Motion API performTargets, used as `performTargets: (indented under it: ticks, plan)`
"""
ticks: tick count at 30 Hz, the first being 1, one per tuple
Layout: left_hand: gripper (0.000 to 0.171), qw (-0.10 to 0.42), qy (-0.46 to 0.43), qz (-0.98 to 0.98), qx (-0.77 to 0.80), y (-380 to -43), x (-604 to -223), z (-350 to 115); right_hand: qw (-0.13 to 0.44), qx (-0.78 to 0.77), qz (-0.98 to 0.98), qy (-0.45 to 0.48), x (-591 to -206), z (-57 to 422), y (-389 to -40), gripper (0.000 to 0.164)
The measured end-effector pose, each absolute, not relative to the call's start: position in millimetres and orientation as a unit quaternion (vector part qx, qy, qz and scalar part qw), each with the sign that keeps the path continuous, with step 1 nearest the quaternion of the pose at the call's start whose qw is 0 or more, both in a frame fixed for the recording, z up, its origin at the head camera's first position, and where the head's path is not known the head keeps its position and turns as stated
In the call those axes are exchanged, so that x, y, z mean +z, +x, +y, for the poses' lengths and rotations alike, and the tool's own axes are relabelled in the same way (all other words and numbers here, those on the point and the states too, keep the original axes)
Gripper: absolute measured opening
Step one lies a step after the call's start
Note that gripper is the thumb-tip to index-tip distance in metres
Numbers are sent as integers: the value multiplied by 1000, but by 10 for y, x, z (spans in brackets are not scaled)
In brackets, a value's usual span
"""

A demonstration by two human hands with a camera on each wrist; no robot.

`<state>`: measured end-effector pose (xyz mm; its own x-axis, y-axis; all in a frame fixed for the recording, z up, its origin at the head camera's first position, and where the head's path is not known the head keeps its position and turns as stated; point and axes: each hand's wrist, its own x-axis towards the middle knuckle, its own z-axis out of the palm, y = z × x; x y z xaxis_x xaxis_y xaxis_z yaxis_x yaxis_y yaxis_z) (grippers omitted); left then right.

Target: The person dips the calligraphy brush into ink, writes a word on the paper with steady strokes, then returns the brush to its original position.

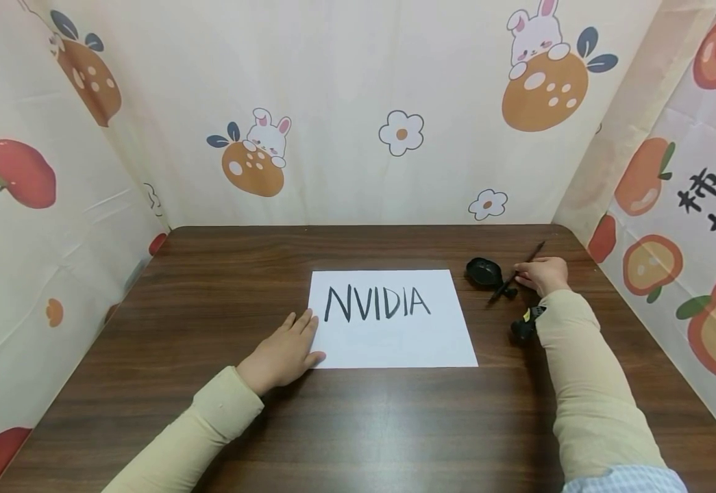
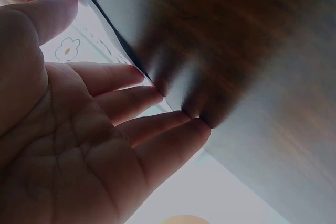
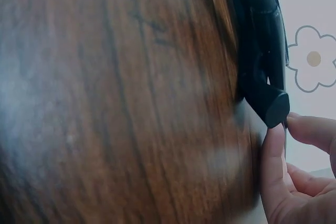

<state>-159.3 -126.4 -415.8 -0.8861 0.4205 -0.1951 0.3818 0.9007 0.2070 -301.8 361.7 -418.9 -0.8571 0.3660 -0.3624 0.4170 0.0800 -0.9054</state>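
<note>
On the white sheet of paper (image 1: 394,342), large dark letters read NVIDIA. My left hand (image 1: 284,350) rests at the paper's left edge, its fingers extended and thumb on the lower corner; the left wrist view shows the palm and fingertips (image 2: 202,127) down at the table. To the right of the sheet, my right hand (image 1: 545,275) pinches a slender dark brush (image 1: 532,253) between thumb and fingers. The brush slants across the short handle of a small black ink dish (image 1: 484,272). In the right wrist view the dish's stubby handle end (image 3: 275,108) hides most of the brush.
The brown wooden table (image 1: 240,253) meets a printed curtain (image 1: 345,171) at the back and both sides. A black wrist camera with a yellow mark (image 1: 525,325) sits by the right cuff, close over the table.
</note>
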Motion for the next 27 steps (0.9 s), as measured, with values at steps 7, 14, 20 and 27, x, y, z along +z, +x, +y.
performTargets:
  ticks: [7, 14, 20, 27]
  plan:
    - [71, 118, 215, 965, 88, -1608, -4166, -1254, 13, -623, 733, 271, -4180, 3626, -3008, 64]
    - [71, 120, 217, 964, 95, -1625, -4176, -1248, 9, -612, 747, 260, -4181, 3645, -2962, 70]
    - [72, 124, 214, 963, 107, -1628, -4166, -1252, 6, -586, 770, 254, -4176, 3668, -2934, 77]
    - [71, 120, 211, 964, 111, -1637, -4124, -1291, -13, -491, 840, 233, -4081, 3625, -2884, 85]
